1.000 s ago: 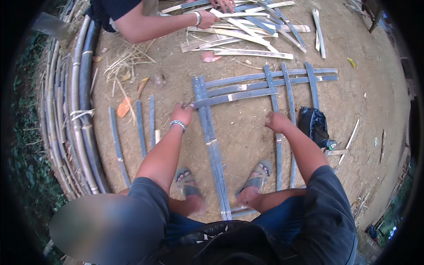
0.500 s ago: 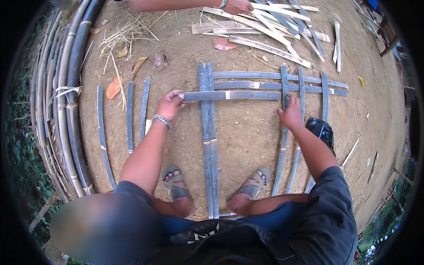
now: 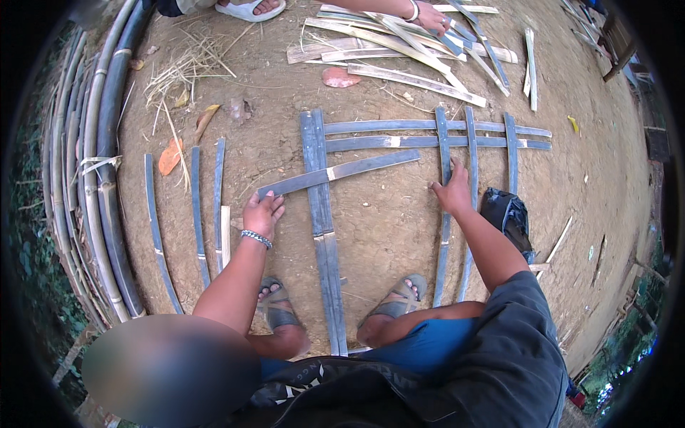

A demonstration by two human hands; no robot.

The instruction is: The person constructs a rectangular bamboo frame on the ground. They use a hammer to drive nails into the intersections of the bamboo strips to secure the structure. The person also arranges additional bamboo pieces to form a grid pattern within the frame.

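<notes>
My left hand (image 3: 262,216) grips the near left end of a dark bamboo strip (image 3: 349,169). The strip slants up to the right across a pair of dark upright bamboo lengths (image 3: 320,207); its far end is free. Fingers apart, my right hand (image 3: 455,191) rests at an upright strip (image 3: 442,235), thumb on one side and fingertips on the other. Beyond, two crosswise strips (image 3: 385,127) run from the paired lengths to the right, meeting three upright strips there. Whether anything fastens these crossings is too small to tell.
Several dark strips (image 3: 196,207) lie apart at the left, beside long bamboo poles (image 3: 110,143). Another person's hand (image 3: 430,18) reaches into a pile of pale split bamboo (image 3: 399,46) at the top. A black plastic bag (image 3: 505,217) sits by my right forearm.
The held strip has swung from level to slanted, its left end drawn nearer me. Its right end now lies away from my right hand. The other person's hand has moved into the split bamboo.
</notes>
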